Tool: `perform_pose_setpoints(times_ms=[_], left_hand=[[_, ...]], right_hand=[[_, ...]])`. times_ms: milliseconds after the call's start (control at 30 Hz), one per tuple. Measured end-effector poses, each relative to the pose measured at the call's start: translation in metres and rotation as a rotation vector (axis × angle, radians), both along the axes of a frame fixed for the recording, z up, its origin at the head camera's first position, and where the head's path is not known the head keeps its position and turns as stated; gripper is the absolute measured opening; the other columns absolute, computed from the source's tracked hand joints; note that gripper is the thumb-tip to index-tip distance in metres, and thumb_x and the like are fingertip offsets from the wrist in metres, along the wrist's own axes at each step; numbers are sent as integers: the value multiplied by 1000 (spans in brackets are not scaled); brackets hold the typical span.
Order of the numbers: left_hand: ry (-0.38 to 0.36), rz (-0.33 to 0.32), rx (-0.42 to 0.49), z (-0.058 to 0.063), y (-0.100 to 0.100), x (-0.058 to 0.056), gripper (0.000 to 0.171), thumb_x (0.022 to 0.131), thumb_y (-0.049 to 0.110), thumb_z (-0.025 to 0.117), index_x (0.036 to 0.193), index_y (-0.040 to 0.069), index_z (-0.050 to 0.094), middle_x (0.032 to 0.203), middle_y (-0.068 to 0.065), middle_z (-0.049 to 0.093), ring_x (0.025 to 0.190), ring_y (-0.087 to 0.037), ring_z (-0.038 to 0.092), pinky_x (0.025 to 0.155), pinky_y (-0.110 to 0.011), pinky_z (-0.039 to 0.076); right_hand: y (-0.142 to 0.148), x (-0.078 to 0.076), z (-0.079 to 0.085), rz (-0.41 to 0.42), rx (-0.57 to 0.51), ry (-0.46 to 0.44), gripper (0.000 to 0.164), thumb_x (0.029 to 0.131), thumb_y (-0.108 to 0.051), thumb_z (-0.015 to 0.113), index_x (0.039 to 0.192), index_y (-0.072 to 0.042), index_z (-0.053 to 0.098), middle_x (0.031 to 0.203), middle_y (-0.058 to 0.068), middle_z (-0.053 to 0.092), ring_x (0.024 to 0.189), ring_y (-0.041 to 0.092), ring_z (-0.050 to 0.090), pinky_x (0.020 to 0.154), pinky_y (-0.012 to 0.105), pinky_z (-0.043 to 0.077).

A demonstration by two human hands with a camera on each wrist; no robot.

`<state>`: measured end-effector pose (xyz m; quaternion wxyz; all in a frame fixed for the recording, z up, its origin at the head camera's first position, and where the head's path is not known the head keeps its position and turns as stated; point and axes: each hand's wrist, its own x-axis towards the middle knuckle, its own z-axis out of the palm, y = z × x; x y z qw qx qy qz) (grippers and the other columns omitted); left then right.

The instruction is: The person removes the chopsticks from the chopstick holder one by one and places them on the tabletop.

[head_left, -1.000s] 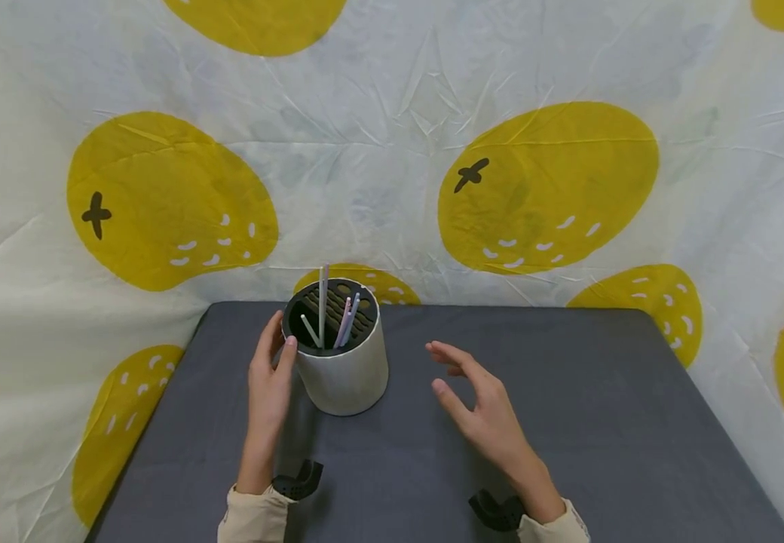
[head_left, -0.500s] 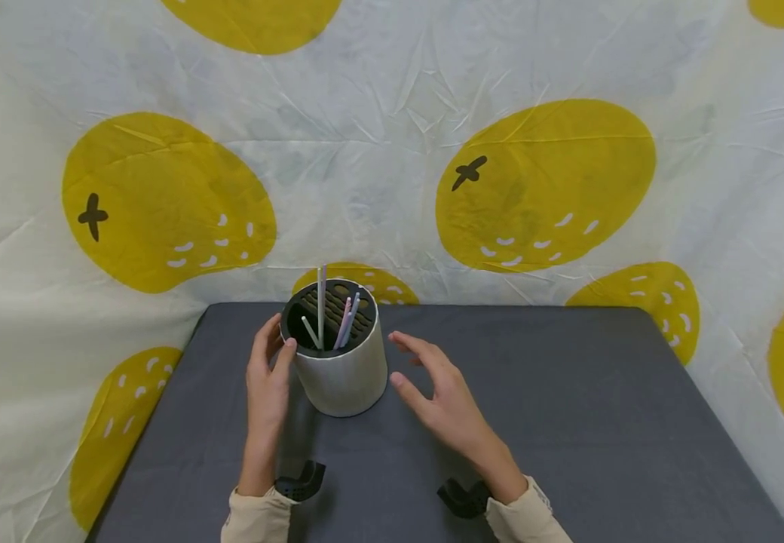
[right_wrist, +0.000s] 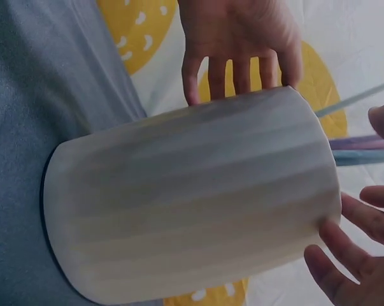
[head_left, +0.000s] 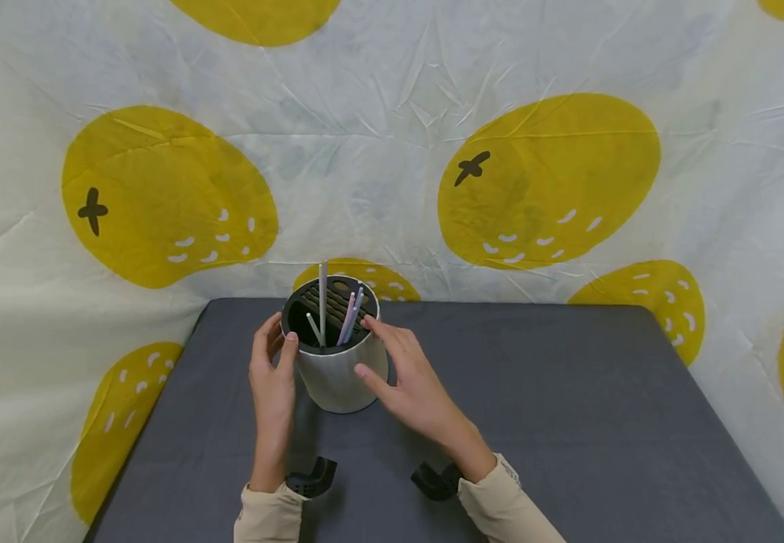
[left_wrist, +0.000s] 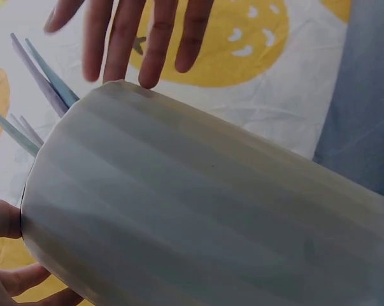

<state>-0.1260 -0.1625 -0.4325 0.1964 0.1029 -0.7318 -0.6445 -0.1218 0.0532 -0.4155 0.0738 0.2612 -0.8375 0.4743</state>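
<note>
A round white pen holder (head_left: 334,383) with a black slotted top stands upright on the table. Several slim pastel sticks rise from it: a tall pale one (head_left: 323,305), a short one, and a pink and blue cluster (head_left: 349,318). My left hand (head_left: 273,385) touches the holder's left side, thumb at the rim; in the right wrist view this left hand (right_wrist: 239,32) lays its nearly straight fingertips against the wall. My right hand (head_left: 415,381) is at the right rim, fingers extended near the pink and blue sticks, thumb lower over the front wall. It holds nothing.
A dark grey cloth covers the table (head_left: 568,407). Behind it hangs a pale curtain (head_left: 365,181) with large yellow fruit prints, close past the table's back edge. Black wrist mounts (head_left: 313,479) sit at the cuffs of both beige sleeves (head_left: 270,515).
My right hand has moved left from beside the holder to its right rim, overlapping it in the head view. The left hand and the holder keep their places.
</note>
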Motion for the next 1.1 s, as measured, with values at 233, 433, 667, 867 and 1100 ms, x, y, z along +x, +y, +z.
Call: perform_pose_setpoints(times_ms=[233, 433, 667, 867, 1100], left_hand=[[4, 11, -3, -2, 1, -1, 53, 108, 34, 59, 156, 16, 47, 161, -10, 46, 148, -33, 42, 118, -61, 36], [12, 8, -3, -1, 1, -2, 52, 108, 34, 58, 156, 16, 47, 160, -10, 46, 147, -33, 42, 117, -61, 37], [15, 6, -3, 0, 2, -3, 52, 108, 34, 58, 156, 16, 48, 160, -12, 46, 146, -34, 42, 116, -63, 36], [15, 2, 0, -1, 2, -4, 52, 108, 35, 58, 156, 17, 47, 160, -11, 46, 147, -34, 42, 117, -62, 37], [13, 2, 6, -2, 1, -4, 53, 108, 35, 58, 156, 17, 47, 161, -9, 45, 148, -32, 41, 118, -61, 36]], right_hand=[[-13, -9, 5, -57, 109, 120, 64, 101, -32, 70, 157, -12, 47, 153, 5, 57, 132, 29, 47, 109, 54, 43], [-22, -18, 7, -126, 262, 333, 49, 98, -34, 74, 139, -9, 63, 138, 10, 66, 118, 31, 51, 101, 52, 44], [-27, -25, 9, -173, 217, 386, 32, 96, -30, 76, 123, -12, 71, 126, 6, 71, 110, 28, 53, 90, 48, 43], [-27, -30, 9, -194, 99, 343, 17, 93, -19, 80, 109, -14, 76, 112, 2, 75, 107, 26, 57, 84, 43, 42], [-26, -33, 10, -200, 28, 325, 12, 90, -18, 82, 100, -14, 76, 102, 1, 78, 102, 25, 61, 87, 47, 45]])
